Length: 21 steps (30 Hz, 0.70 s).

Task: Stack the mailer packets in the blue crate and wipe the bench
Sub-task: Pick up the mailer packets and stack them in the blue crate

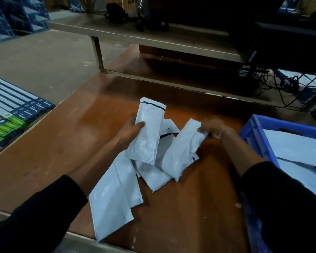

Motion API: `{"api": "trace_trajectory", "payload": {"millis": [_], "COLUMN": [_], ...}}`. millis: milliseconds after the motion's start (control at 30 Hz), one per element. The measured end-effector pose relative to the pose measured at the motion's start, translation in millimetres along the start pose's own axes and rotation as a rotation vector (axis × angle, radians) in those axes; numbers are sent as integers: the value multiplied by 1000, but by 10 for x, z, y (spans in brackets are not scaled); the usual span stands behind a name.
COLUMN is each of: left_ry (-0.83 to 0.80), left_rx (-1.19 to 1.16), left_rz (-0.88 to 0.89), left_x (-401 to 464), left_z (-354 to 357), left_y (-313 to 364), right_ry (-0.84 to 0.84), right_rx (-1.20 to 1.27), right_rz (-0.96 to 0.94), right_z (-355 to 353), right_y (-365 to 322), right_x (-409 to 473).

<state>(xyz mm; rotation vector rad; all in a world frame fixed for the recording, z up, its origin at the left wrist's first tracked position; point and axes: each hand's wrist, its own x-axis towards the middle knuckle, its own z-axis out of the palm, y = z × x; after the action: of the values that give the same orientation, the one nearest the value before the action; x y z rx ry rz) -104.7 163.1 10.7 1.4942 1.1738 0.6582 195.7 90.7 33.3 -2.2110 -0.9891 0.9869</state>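
Left grip [130, 127] clasps one mailer packet [148, 132] above the tabletop [62, 152]; right grip [212, 127] pinches another packet [179, 152]. Loose packets [115, 198] lie beneath; blue crate [257, 136] at three o'clock.

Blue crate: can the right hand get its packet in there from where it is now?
Probably yes. The right hand grips a mailer packet just beside the blue crate, whose open top already holds packets; nothing lies between them on the bench.
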Motion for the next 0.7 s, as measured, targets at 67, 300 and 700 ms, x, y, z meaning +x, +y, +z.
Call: {"api": "trace_trajectory", "payload": {"millis": [67,300,700], "left_ry": [-4,-235,-537], "left_rx": [9,-96,141], "left_rz": [-4,-77,68], "left_x": [-7,-131,-371], "left_z": [63,469,945], "left_y": [31,143,433], "right_ry": [13,-317,-29], "right_rx": [-45,226,172], "right_rz": [-44,-215,-349], "right_z": [-232,-489,-586], "right_y": [-76,-100,219], "right_x": [-93,-428,-527]}}
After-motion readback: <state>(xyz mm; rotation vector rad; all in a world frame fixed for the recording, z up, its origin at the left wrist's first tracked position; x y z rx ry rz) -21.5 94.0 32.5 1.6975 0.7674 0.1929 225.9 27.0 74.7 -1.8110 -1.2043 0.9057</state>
